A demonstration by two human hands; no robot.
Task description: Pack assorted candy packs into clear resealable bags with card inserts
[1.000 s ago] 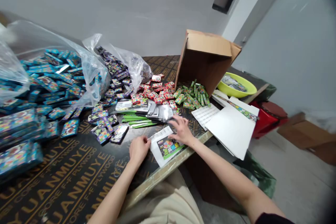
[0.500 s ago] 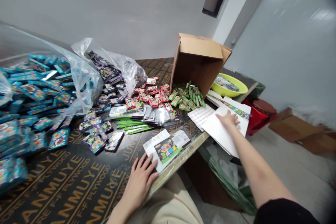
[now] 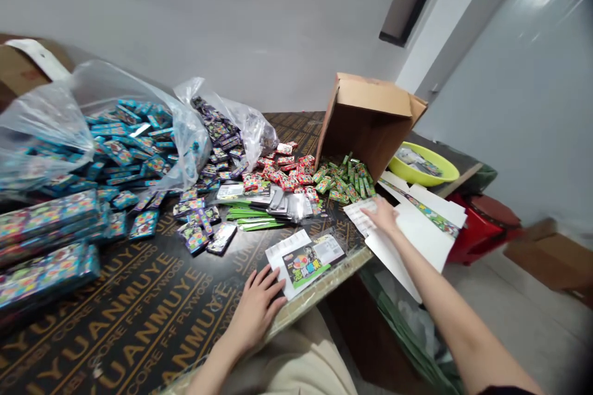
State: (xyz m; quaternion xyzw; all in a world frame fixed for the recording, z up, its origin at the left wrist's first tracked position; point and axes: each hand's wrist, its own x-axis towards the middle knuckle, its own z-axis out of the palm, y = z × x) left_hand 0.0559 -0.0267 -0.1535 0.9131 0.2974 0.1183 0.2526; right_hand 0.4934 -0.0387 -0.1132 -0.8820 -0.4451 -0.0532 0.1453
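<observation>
My left hand [image 3: 260, 303] lies on the table with its fingers spread, fingertips at the edge of a white sheet [image 3: 288, 247]. On that sheet rests a clear packet with a black and green printed card [image 3: 303, 264]. My right hand [image 3: 383, 215] is over the near edge of a printed label sheet [image 3: 359, 215], beside a stack of white cards [image 3: 424, 234]. Its thumb stands apart from the bent fingers, which are a little blurred. Green-edged flat packets [image 3: 254, 217] lie in a pile beyond my left hand.
Small boxes lie in heaps: blue [image 3: 123, 157], purple [image 3: 217, 126], red [image 3: 287, 176] and green [image 3: 354, 179]. A tipped cardboard box [image 3: 373, 99] stands behind the green ones. A yellow basin [image 3: 428, 178] sits at the right, above a red stool [image 3: 484, 219]. The table's taped edge [image 3: 331, 274] runs near me.
My right hand has moved left from the white cards to the label sheet, its fingers less spread. My left hand stays at the white sheet. The view has turned left.
</observation>
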